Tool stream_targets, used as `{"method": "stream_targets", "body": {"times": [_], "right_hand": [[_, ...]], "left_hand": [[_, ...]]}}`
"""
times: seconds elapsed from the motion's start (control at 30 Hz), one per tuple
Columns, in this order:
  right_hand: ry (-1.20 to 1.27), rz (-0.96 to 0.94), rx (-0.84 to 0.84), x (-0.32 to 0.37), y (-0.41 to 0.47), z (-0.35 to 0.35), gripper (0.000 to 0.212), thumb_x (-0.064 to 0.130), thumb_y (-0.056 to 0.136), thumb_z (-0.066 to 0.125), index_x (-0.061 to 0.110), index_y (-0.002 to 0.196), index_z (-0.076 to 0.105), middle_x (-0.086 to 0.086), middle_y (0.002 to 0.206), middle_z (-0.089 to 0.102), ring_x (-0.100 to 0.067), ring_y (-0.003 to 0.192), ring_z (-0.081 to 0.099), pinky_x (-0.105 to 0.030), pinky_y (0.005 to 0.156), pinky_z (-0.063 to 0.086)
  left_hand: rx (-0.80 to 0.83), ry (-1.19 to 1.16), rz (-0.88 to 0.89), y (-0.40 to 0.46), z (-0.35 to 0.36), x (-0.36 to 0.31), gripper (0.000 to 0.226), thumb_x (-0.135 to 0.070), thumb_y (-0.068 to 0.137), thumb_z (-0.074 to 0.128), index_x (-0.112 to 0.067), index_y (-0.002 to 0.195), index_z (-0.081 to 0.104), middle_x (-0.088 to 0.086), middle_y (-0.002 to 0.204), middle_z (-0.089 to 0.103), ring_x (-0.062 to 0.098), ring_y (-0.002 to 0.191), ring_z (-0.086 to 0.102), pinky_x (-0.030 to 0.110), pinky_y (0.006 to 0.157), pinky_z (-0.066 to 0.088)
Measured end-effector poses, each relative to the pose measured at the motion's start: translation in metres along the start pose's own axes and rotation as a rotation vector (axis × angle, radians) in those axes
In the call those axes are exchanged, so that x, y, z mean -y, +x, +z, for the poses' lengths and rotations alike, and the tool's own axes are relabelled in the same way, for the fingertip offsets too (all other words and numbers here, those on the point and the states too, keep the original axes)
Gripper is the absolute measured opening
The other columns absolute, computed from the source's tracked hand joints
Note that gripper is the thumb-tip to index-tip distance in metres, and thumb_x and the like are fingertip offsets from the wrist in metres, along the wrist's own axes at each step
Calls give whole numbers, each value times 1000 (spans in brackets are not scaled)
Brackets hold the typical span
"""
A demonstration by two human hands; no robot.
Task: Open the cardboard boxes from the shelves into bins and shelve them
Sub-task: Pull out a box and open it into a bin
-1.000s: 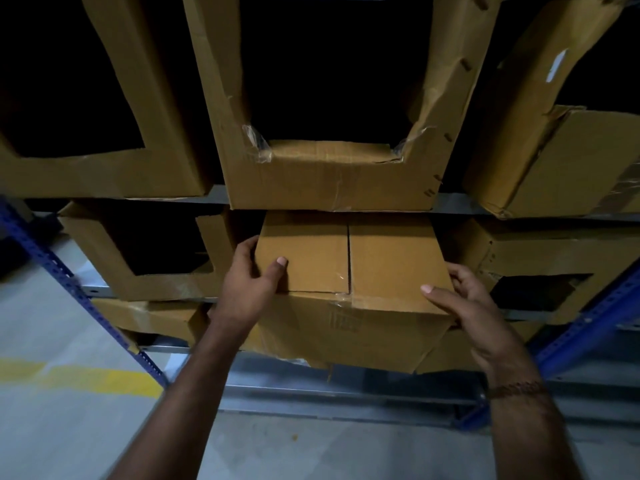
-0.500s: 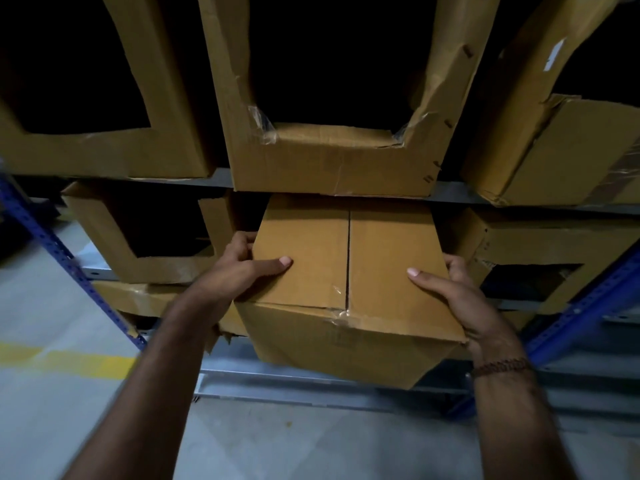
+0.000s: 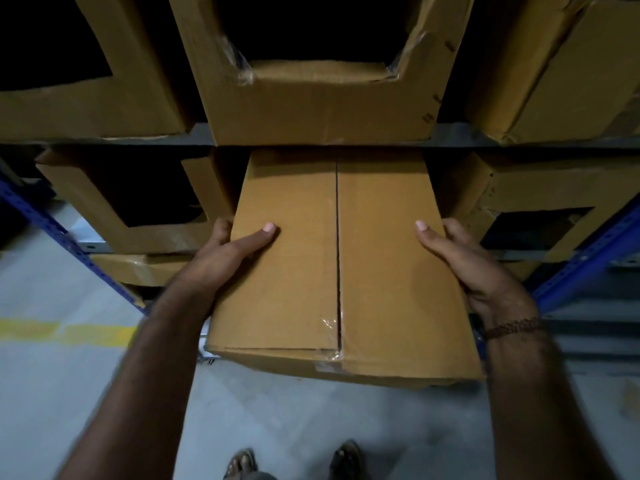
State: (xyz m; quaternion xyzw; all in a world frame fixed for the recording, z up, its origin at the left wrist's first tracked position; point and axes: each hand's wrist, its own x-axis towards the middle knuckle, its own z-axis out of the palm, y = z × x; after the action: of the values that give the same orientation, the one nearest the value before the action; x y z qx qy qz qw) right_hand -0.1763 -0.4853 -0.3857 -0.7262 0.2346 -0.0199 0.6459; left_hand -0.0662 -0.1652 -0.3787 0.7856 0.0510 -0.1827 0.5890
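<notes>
A closed brown cardboard box [image 3: 294, 271] with a taped centre seam sticks far out of the middle shelf toward me, its back end still under the upper shelf. My left hand [image 3: 221, 258] grips its left side, thumb lying on the top flap. On the right side my right hand [image 3: 474, 271] grips it the same way, thumb on top and fingers hidden down the side. A brown bracelet circles my right wrist.
Cardboard bins with cut-out fronts fill the shelves: one directly above [image 3: 311, 95], others at left [image 3: 117, 209] and right [image 3: 540, 202]. Blue rack uprights [image 3: 52, 233] slant at both sides. A yellow line [image 3: 62, 332] marks the grey floor. My sandalled feet [image 3: 294, 462] show below.
Both hands have drawn the box much further out of the shelf toward me, and the view has tilted down, bringing my feet into sight.
</notes>
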Motion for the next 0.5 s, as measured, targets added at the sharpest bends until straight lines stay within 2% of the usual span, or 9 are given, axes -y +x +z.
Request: {"method": "stream_targets", "body": {"times": [0.1, 0.2, 0.27, 0.33, 0.4, 0.43, 0.5], "right_hand": [[83, 20, -13, 2, -9, 6, 82, 64, 69, 77, 23, 136, 55, -2, 126, 70, -21, 112, 70, -40, 85, 58], [24, 27, -17, 2, -20, 7, 88, 59, 66, 80, 22, 139, 50, -1, 124, 68, -19, 108, 69, -36, 79, 55], [-42, 25, -22, -1, -30, 5, 97, 56, 61, 83, 21, 145, 47, -1, 128, 66, -16, 108, 66, -34, 78, 52], [-57, 14, -26, -9, -43, 8, 99, 56, 68, 84, 30, 154, 42, 4, 135, 63, -13, 111, 63, -35, 83, 51], [-32, 14, -17, -17, -57, 16, 81, 65, 76, 80, 42, 148, 50, 9, 135, 66, -14, 114, 66, -39, 95, 54], [-25, 24, -20, -21, -65, 22, 75, 71, 73, 79, 45, 140, 57, 9, 132, 70, -16, 115, 68, -43, 99, 56], [18, 54, -43, -29, -80, 32, 78, 78, 63, 84, 44, 131, 67, 6, 124, 76, -21, 112, 73, -49, 98, 59]], "left_hand": [[-22, -48, -37, -9, 6, 6, 73, -52, 78, 85, -28, 135, 46, 2, 120, 67, 23, 104, 69, 37, 77, 56], [-21, -14, -20, -17, 4, 8, 70, -50, 81, 83, -27, 130, 40, -4, 116, 62, 18, 101, 65, 33, 74, 53], [-37, 52, 20, -23, -1, 10, 75, -55, 77, 84, -30, 129, 37, -8, 116, 59, 14, 101, 63, 31, 76, 52], [-26, 139, 33, -32, -7, 13, 91, -67, 66, 86, -30, 137, 41, -7, 123, 60, 17, 109, 63, 37, 89, 54], [8, 188, 38, -42, -13, 21, 107, -78, 59, 84, -34, 148, 43, -8, 132, 60, 21, 117, 62, 47, 102, 53], [22, 200, 45, -48, -16, 25, 107, -78, 62, 82, -35, 151, 41, -9, 133, 58, 21, 120, 61, 50, 104, 52], [39, 201, 58, -61, -22, 34, 103, -70, 69, 81, -31, 154, 38, -8, 131, 55, 20, 117, 58, 45, 102, 51]]}}
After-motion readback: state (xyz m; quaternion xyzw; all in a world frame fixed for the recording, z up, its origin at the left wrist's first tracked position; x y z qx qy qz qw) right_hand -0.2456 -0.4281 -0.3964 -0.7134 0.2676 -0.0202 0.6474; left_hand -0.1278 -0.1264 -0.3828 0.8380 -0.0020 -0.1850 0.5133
